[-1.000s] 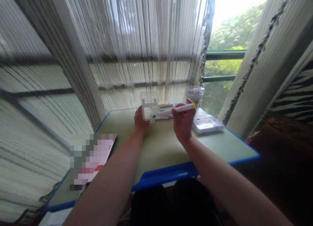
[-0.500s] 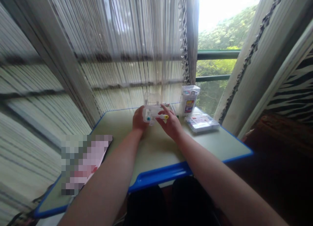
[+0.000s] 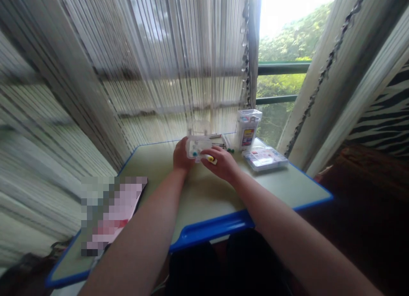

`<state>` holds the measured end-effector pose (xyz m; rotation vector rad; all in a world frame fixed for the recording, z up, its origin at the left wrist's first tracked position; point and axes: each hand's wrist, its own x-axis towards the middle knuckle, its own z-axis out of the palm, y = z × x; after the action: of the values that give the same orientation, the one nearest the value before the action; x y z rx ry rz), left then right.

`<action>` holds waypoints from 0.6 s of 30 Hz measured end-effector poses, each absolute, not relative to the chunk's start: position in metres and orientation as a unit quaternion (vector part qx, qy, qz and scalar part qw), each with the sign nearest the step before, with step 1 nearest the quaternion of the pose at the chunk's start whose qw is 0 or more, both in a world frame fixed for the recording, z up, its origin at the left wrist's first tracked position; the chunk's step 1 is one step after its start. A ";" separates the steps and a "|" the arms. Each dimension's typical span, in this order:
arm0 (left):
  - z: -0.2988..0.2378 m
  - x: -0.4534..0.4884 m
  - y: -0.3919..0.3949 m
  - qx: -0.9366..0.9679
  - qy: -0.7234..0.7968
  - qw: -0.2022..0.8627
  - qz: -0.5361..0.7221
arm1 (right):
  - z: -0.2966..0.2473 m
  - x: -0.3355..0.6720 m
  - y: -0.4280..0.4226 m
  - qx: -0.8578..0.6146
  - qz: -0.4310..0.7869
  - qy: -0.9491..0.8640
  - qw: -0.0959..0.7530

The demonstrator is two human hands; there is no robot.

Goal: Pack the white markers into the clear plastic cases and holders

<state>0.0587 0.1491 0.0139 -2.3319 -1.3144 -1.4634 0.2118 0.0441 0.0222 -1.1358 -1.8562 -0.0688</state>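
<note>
My left hand is wrapped round the left side of a clear plastic box, held above the table. The box's transparent lid stands raised at the back. Inside, near the lower left corner, shows the teal end of a marker. Closed in a pinch, my right hand grips a white marker with a yellow end at the front right of the box. The yellow end points toward me; the marker's far part is hidden by my fingers and the box, so I cannot tell how deep it reaches.
A tall clear container stands at the back right, with a flat clear case before it. Several markers with green ends lie behind my right hand. At left is a blurred-out pink item. The table has a blue rim.
My right hand has shifted slightly left and down with the yellow-ended marker, which now tilts and shows less of its length. The left hand keeps the box in nearly the same place.
</note>
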 end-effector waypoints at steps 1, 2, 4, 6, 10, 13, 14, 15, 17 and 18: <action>0.014 0.058 0.149 -0.763 -0.432 0.047 -0.478 | 0.023 0.212 0.043 -0.462 -0.025 -0.754 0.466; 0.014 0.058 0.149 -0.764 -0.432 0.047 -0.476 | 0.023 0.211 0.043 -0.463 -0.022 -0.752 0.469; 0.015 0.058 0.148 -0.769 -0.431 0.045 -0.471 | 0.024 0.211 0.042 -0.466 -0.016 -0.748 0.471; 0.016 0.058 0.148 -0.769 -0.435 0.041 -0.467 | 0.024 0.211 0.042 -0.465 -0.012 -0.747 0.475; 0.017 0.059 0.148 -0.771 -0.433 0.035 -0.465 | 0.025 0.211 0.042 -0.452 -0.004 -0.755 0.475; 0.018 0.059 0.146 -0.774 -0.428 0.041 -0.465 | 0.025 0.212 0.042 -0.448 0.006 -0.756 0.476; 0.019 0.059 0.145 -0.773 -0.431 0.043 -0.463 | 0.025 0.212 0.043 -0.449 0.006 -0.754 0.479; 0.019 0.059 0.143 -0.773 -0.434 0.045 -0.460 | 0.024 0.213 0.044 -0.452 0.003 -0.752 0.480; 0.019 0.059 0.141 -0.774 -0.437 0.049 -0.455 | 0.021 0.213 0.047 -0.462 -0.006 -0.745 0.481; 0.019 0.059 0.140 -0.775 -0.437 0.051 -0.454 | 0.019 0.214 0.049 -0.466 -0.010 -0.743 0.480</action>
<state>0.0594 0.1400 0.0193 -2.3575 -1.3306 -1.3825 0.2139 0.0488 0.0193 -1.1376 -1.8130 -0.0253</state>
